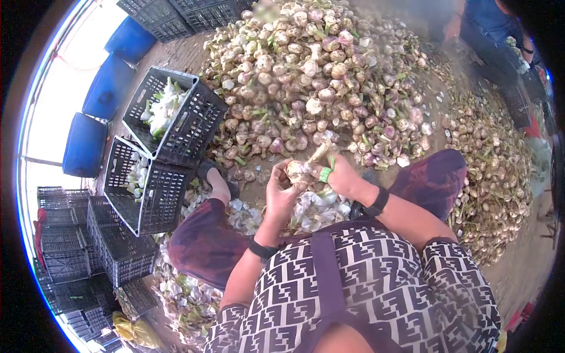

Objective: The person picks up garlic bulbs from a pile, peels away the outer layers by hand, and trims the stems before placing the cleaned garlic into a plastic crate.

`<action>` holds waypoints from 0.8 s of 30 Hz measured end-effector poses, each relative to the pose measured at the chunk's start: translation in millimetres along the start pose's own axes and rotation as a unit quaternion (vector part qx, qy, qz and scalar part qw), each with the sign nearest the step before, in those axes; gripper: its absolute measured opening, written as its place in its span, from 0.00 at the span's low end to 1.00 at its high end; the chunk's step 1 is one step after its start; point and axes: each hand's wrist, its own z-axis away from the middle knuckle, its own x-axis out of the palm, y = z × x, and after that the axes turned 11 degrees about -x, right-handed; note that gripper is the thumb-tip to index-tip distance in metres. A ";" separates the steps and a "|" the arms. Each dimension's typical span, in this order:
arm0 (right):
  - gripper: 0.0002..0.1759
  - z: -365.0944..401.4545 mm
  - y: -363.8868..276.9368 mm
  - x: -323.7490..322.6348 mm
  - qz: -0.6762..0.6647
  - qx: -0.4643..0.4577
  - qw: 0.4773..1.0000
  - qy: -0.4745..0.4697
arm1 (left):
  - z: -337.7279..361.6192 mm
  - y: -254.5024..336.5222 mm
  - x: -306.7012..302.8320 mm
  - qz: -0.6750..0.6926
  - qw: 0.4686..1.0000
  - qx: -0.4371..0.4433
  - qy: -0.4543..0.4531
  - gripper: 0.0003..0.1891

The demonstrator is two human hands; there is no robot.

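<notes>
We are holding a garlic bulb (296, 171) in front of our knees, just above a heap of loose skins (321, 210). Our left hand (279, 192) is curling its fingers around the bulb from the side. Our right hand (342, 177), wearing a green band (325, 174) on one finger, is pinching the bulb near its stalk. A big pile of bulbs (312, 76) is lying ahead of us, and two black crates (176, 115) are standing to our left.

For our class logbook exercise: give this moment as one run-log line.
left hand grips garlic bulb | right hand on same bulb | garlic pile ahead | peels underneath | black crates alongside
</notes>
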 end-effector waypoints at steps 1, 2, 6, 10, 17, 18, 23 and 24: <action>0.13 -0.3 -0.2 -3.1 0.010 -0.026 1.000 -0.015 | -0.5 -0.6 -1.0 0.026 1.000 -0.013 -0.001 0.27; 0.13 -0.7 -0.8 -5.9 0.019 -0.051 0.998 -0.030 | -1.4 -1.0 -1.6 0.052 0.998 -0.027 -0.002 0.25; 0.15 -1.3 -8.8 -15.0 0.161 -0.155 0.974 -0.050 | 2.7 3.7 -3.7 0.178 0.975 -0.121 -0.052 0.21; 0.17 -7.7 -9.8 -23.2 0.260 -0.216 0.940 -0.055 | -8.2 -2.8 -9.4 0.263 0.921 -0.194 -0.211 0.27; 0.17 4.6 -12.3 -12.9 0.243 -0.135 0.960 0.031 | -4.5 11.8 18.4 0.280 0.930 -0.234 -0.055 0.29; 0.17 5.5 -12.0 -11.1 0.201 -0.076 0.976 0.046 | -4.5 8.7 19.7 0.257 0.945 -0.195 -0.060 0.28; 0.19 4.1 -9.3 -10.8 0.292 -0.199 0.935 0.021 | -12.5 -14.2 8.0 0.317 0.936 -0.144 -0.059 0.25; 0.21 1.7 -9.8 -12.0 0.348 -0.242 0.905 0.015 | -13.8 -14.7 7.8 0.346 0.924 -0.151 -0.063 0.25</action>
